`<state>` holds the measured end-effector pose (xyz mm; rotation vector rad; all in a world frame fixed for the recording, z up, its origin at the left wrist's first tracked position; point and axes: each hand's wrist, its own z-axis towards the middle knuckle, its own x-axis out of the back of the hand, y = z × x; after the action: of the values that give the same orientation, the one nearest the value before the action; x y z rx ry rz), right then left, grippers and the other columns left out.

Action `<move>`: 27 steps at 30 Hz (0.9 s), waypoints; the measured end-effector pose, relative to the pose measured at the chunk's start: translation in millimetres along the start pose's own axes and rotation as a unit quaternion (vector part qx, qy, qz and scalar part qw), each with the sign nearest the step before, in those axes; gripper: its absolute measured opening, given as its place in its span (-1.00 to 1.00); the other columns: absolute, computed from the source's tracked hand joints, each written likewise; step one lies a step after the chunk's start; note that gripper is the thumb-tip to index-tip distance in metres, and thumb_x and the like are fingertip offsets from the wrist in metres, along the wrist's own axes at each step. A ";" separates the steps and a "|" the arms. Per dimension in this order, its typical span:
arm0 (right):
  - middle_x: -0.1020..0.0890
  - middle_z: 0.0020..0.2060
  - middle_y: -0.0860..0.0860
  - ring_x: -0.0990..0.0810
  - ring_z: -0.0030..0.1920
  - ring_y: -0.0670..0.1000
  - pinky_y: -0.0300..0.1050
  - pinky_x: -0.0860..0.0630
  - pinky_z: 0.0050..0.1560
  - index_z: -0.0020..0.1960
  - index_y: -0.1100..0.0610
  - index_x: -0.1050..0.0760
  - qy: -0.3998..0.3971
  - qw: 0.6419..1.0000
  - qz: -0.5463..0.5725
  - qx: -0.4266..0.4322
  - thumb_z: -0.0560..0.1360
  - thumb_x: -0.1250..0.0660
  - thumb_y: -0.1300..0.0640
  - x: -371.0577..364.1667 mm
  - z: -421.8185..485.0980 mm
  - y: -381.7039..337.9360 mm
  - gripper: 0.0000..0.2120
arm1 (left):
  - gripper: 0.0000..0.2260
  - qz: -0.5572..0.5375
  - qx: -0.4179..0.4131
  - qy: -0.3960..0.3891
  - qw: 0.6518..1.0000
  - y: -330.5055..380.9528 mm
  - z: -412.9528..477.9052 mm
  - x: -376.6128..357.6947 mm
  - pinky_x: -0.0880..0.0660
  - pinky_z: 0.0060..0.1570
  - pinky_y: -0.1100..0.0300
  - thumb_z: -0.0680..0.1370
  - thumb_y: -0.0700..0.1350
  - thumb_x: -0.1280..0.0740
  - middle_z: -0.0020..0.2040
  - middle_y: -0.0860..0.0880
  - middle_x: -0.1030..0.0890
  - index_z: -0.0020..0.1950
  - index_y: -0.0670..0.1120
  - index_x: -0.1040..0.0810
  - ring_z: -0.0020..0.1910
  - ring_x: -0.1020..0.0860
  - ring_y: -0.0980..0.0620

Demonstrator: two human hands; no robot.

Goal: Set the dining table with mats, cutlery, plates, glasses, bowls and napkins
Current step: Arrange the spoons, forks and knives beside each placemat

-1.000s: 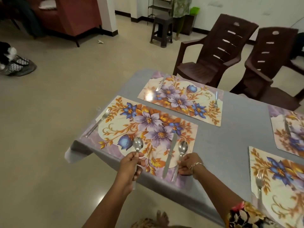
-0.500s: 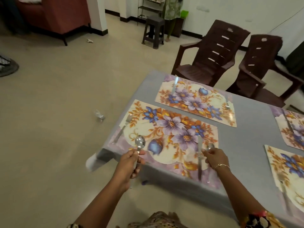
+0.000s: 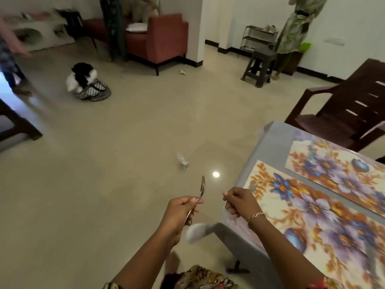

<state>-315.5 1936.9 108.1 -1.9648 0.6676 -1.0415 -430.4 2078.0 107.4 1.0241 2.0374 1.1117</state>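
My left hand grips a metal spoon by its handle, bowl upward, over the floor just left of the table corner. Beside the table's left edge, my right hand, with a bracelet on the wrist, has loosely curled fingers and holds nothing. On the grey table lie two floral mats, a near mat and a far mat. Both are blurred, and I cannot make out the cutlery on them.
A brown plastic chair stands behind the table. Open floor spreads left, with a crumpled wrapper and a bag on it. Farther off are a dark stool, a red sofa and a person in green.
The view has swung left, away from the table. My right hand has let go of the spoon on the mat and come off it. My left hand has carried its spoon out over the floor.
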 end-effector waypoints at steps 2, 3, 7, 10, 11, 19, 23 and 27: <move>-0.51 -0.50 0.05 -0.37 -0.63 -0.15 -0.34 -0.30 -0.60 -0.30 0.19 -0.47 -0.004 0.999 0.041 -0.009 0.53 -0.28 0.16 -17.7 24.9 -15.2 -0.75 | -0.77 0.007 -0.002 0.001 1.000 12.9 24.4 18.5 -0.24 -0.52 0.33 0.59 -0.27 -0.21 -0.40 -0.03 -0.46 -0.16 -0.14 -0.63 -0.48 -0.28 0.08; -0.50 -0.49 0.06 -0.36 -0.63 -0.14 -0.33 -0.29 -0.60 -0.29 0.20 -0.47 -0.005 0.998 0.061 -0.014 0.53 -0.28 0.16 -26.5 38.7 -21.5 -0.76 | -0.77 0.012 -0.004 -0.001 1.000 19.9 39.1 26.8 -0.24 -0.52 0.33 0.59 -0.28 -0.22 -0.41 -0.02 -0.46 -0.16 -0.14 -0.63 -0.47 -0.28 0.09; -0.51 -0.46 0.07 -0.37 -0.59 -0.12 -0.32 -0.29 -0.58 -0.27 0.21 -0.48 -0.004 0.995 0.099 -0.024 0.53 -0.29 0.17 -49.4 89.4 -44.5 -0.78 | -0.78 0.040 0.008 -0.017 0.999 55.0 99.3 50.3 -0.28 -0.52 0.35 0.58 -0.29 -0.23 -0.42 0.00 -0.48 -0.19 -0.15 -0.62 -0.48 -0.34 0.11; -0.52 -0.46 0.08 -0.37 -0.61 -0.14 -0.33 -0.29 -0.59 -0.26 0.23 -0.49 0.033 0.989 0.135 -0.056 0.53 -0.29 0.20 -51.7 118.7 -56.7 -0.80 | -0.79 0.063 0.043 -0.039 0.996 83.7 136.3 63.4 -0.30 -0.51 0.35 0.57 -0.30 -0.24 -0.44 0.00 -0.50 -0.19 -0.17 -0.61 -0.52 -0.39 0.15; -0.52 -0.45 0.09 -0.38 -0.60 -0.13 -0.33 -0.29 -0.59 -0.26 0.24 -0.49 0.048 0.986 0.147 -0.063 0.52 -0.29 0.20 -51.0 126.7 -59.9 -0.80 | -0.80 0.070 0.050 -0.053 0.995 94.2 148.1 66.3 -0.31 -0.51 0.35 0.57 -0.31 -0.24 -0.45 0.00 -0.50 -0.20 -0.18 -0.60 -0.53 -0.40 0.16; -0.52 -0.43 0.07 -0.39 -0.59 -0.14 -0.33 -0.28 -0.57 -0.25 0.20 -0.46 0.123 0.964 0.204 -0.118 0.54 -0.26 0.23 -35.2 174.5 -82.0 -0.81 | -0.85 0.082 0.096 -0.153 0.980 155.2 241.9 35.4 -0.38 -0.50 0.34 0.56 -0.30 -0.25 -0.39 -0.04 -0.49 -0.17 -0.20 -0.56 -0.52 -0.42 0.15; -0.55 -0.43 0.05 -0.44 -0.56 -0.15 -0.32 -0.34 -0.52 -0.26 0.18 -0.47 0.179 0.949 0.222 -0.133 0.53 -0.27 0.22 -27.3 207.9 -89.4 -0.82 | -0.88 0.119 0.093 -0.203 0.967 174.2 294.6 8.9 -0.29 -0.54 0.35 0.56 -0.29 -0.25 -0.42 -0.01 -0.48 -0.15 -0.21 -0.55 -0.55 -0.36 0.16; -0.56 -0.41 0.04 -0.47 -0.49 -0.10 -0.29 -0.39 -0.46 -0.23 0.17 -0.49 0.220 0.939 0.222 -0.145 0.53 -0.27 0.20 -17.6 259.1 -107.7 -0.83 | -0.87 0.160 0.097 -0.258 0.948 195.7 353.6 -13.6 -0.30 -0.54 0.34 0.55 -0.32 -0.26 -0.39 -0.04 -0.49 -0.14 -0.21 -0.57 -0.54 -0.37 0.15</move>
<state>-96.0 2112.4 101.4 -1.6964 1.5104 -1.1443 -80.9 2281.3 112.6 1.5980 1.6077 0.6920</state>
